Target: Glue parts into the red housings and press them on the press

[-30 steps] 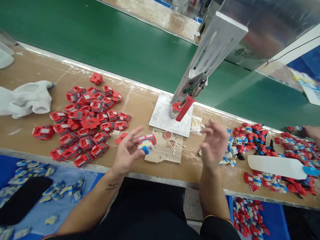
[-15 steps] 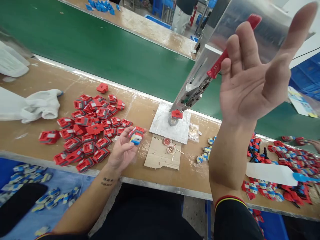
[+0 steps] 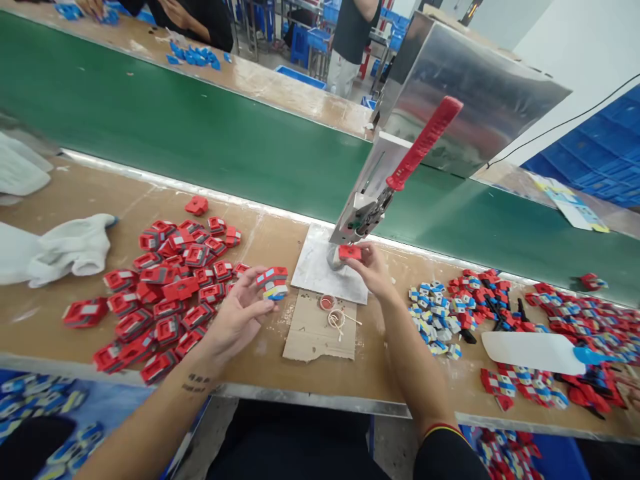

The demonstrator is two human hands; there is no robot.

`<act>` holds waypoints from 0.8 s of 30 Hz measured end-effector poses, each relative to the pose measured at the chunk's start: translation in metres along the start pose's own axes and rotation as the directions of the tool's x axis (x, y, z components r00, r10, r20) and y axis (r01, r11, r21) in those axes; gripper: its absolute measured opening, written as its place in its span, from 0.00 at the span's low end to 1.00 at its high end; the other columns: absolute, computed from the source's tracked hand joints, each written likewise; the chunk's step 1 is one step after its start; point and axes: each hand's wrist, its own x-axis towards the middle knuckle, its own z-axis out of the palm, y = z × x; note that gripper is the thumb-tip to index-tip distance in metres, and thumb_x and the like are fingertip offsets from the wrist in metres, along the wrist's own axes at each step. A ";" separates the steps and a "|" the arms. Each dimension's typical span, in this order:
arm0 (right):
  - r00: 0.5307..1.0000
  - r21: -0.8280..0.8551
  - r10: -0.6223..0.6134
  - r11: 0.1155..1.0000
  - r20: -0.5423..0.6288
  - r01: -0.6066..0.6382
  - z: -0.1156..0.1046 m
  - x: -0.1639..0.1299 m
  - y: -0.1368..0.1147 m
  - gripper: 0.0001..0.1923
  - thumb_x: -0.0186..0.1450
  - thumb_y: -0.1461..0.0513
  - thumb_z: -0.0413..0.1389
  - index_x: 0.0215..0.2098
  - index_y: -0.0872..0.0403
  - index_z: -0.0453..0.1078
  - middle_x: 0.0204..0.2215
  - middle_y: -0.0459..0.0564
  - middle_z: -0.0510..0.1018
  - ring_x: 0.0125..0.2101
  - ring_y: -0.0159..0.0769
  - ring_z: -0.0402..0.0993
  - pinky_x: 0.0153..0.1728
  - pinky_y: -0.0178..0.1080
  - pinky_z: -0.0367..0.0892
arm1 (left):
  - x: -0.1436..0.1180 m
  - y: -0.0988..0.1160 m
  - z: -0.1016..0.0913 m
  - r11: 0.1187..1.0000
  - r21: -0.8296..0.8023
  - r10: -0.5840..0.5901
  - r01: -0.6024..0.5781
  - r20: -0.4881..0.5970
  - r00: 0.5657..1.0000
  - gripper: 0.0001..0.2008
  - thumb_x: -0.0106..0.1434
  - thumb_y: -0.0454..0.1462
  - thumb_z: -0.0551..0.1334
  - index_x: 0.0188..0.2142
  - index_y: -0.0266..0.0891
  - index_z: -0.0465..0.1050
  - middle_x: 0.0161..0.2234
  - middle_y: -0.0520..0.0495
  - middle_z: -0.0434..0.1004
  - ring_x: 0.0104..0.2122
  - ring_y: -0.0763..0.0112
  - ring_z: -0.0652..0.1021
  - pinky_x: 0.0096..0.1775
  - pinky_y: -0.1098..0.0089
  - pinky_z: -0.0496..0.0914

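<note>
Left hand: the left hand [image 3: 239, 313] is off to the left of the middle, above the near part of the counter [image 3: 273, 340], pinching a red, white, blue and yellow block [image 3: 273, 283] between thumb and fingers.
Right hand: the right hand [image 3: 374, 272] reaches to the press and pinches a small red part [image 3: 349, 253] at its right side.
Red part: at the round grey holder [image 3: 335, 259] on the metal plate [image 3: 313, 273]; whether it is seated there cannot be told.
Press: a slotted upright [image 3: 383, 157] rises at the plate's far edge, its red handle [image 3: 425, 143] slanting up to the far right.
Cardboard: a torn cardboard piece [image 3: 303, 337] lies on the near side of the plate, bearing a small cup of red stuff [image 3: 327, 303] and cotton swabs [image 3: 341, 328].
Left side: a heap of red and grey parts [image 3: 173, 280], with a white glove [image 3: 75, 247] farther left.
Right side: blue and white pieces [image 3: 433, 313], then a red and blue pile [image 3: 575, 307] near a white bottle [image 3: 530, 351] lying flat.
Far side: a green belt [image 3: 200, 127] runs across; beyond it, blue pieces [image 3: 197, 55] lie near a co-worker's dark sleeve [image 3: 215, 23].
</note>
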 end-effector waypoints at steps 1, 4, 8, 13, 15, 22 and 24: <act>1.000 -0.026 0.001 1.000 0.026 0.000 -0.017 0.001 0.002 0.22 0.66 0.43 0.59 0.48 0.48 0.65 0.42 0.52 0.83 0.40 0.43 0.81 0.42 0.48 0.77 | 0.002 0.001 0.001 1.000 0.017 -0.004 0.004 -0.016 1.000 0.29 0.43 0.34 0.85 0.43 0.48 0.80 0.41 0.52 0.86 0.34 0.71 0.85 0.33 0.77 0.80; 0.998 -0.182 0.038 0.983 0.055 -0.028 -0.073 0.022 0.014 0.19 0.65 0.48 0.62 0.47 0.50 0.69 0.42 0.53 0.82 0.42 0.45 0.80 0.44 0.49 0.76 | 0.012 0.004 0.000 0.998 0.063 0.025 -0.023 -0.026 0.999 0.26 0.46 0.37 0.84 0.42 0.47 0.78 0.42 0.51 0.85 0.39 0.69 0.86 0.41 0.72 0.82; 0.991 -0.442 0.131 0.891 0.034 -0.103 -0.105 0.087 0.032 0.14 0.63 0.56 0.67 0.42 0.56 0.75 0.48 0.61 0.79 0.54 0.53 0.73 0.59 0.57 0.68 | 0.049 -0.002 0.016 0.970 0.209 0.110 -0.128 0.094 0.989 0.23 0.49 0.40 0.82 0.39 0.43 0.74 0.38 0.51 0.84 0.37 0.67 0.85 0.42 0.65 0.83; 0.983 -0.563 0.175 0.819 0.063 -0.110 -0.093 0.135 0.039 0.21 0.71 0.52 0.63 0.56 0.56 0.73 0.54 0.56 0.78 0.54 0.46 0.76 0.57 0.55 0.73 | 0.108 -0.019 0.051 0.785 0.488 0.251 -0.382 0.314 0.916 0.19 0.49 0.40 0.79 0.34 0.40 0.73 0.35 0.47 0.82 0.38 0.62 0.83 0.46 0.59 0.80; 0.992 -0.566 0.125 0.819 0.016 -0.094 -0.099 0.136 0.037 0.27 0.68 0.53 0.65 0.60 0.59 0.70 0.57 0.64 0.76 0.59 0.54 0.72 0.62 0.59 0.67 | 0.123 -0.026 0.059 0.720 0.532 0.261 -0.446 0.389 0.884 0.19 0.51 0.37 0.77 0.40 0.40 0.74 0.37 0.46 0.82 0.40 0.62 0.83 0.53 0.56 0.78; 0.755 -0.231 -0.486 0.874 -0.440 0.428 -0.122 0.120 -0.067 0.31 0.77 0.41 0.37 0.72 0.43 0.53 0.67 0.56 0.65 0.70 0.49 0.62 0.65 0.58 0.65 | 0.141 -0.045 0.068 0.619 0.603 0.167 -0.504 0.526 0.834 0.24 0.55 0.31 0.72 0.52 0.38 0.74 0.45 0.40 0.84 0.47 0.59 0.84 0.58 0.53 0.76; 0.712 -0.110 -0.574 0.804 -0.404 0.585 -0.106 0.098 -0.123 0.34 0.75 0.35 0.39 0.69 0.41 0.57 0.65 0.53 0.67 0.69 0.47 0.65 0.66 0.54 0.66 | 0.143 -0.049 0.069 0.610 0.612 0.160 -0.504 0.527 0.834 0.21 0.55 0.31 0.71 0.49 0.37 0.76 0.47 0.38 0.84 0.47 0.57 0.84 0.58 0.52 0.76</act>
